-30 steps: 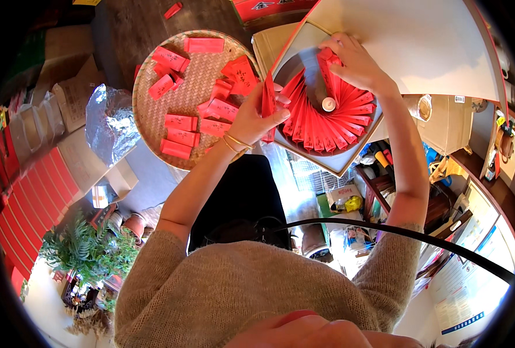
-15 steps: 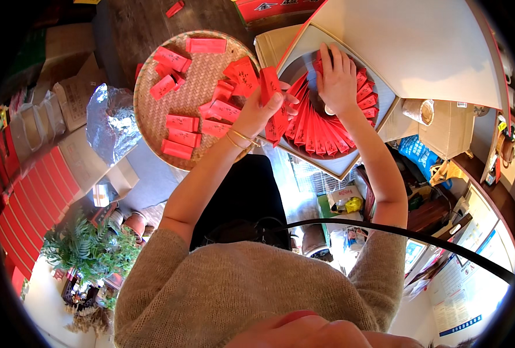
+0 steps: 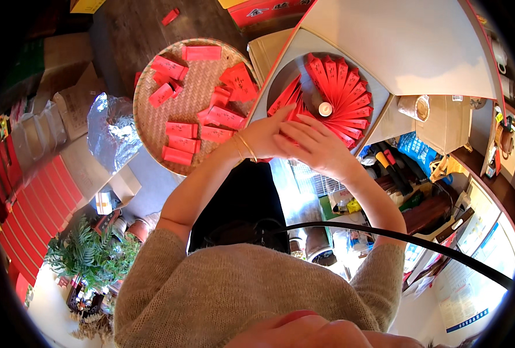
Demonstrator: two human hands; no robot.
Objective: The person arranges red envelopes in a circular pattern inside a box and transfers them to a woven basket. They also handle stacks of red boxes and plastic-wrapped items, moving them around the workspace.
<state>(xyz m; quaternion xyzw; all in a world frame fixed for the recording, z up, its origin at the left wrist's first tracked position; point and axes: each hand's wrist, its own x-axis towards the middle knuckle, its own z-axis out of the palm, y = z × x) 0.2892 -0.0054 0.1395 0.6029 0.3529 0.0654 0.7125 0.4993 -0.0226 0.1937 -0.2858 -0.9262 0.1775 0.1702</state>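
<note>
Red paper packets [image 3: 341, 78] stand fanned in a ring inside the round recess of a grey-lined box [image 3: 379, 95]. A small pale round piece [image 3: 325, 109] sits at the ring's centre. At the near-left side of the ring, my left hand [image 3: 263, 136] reaches in with its thumb pointing up; its other fingers are partly hidden, so any packet in them cannot be made out. My right hand [image 3: 321, 152] lies over the near packets with fingers stretched out, its tips meeting my left hand. A dark gap shows at the ring's upper left.
Left of the box, a round woven tray [image 3: 202, 75] holds several loose red packets [image 3: 182, 142]. The box's raised white lid [image 3: 414, 46] rises at the right. Crumpled foil [image 3: 109, 130] lies left of the tray. A thin black cable [image 3: 396, 236] crosses below my right forearm.
My right hand has come from the ring's far side down to its near side, beside my left hand. The packets my left hand held up no longer show above its fingers.
</note>
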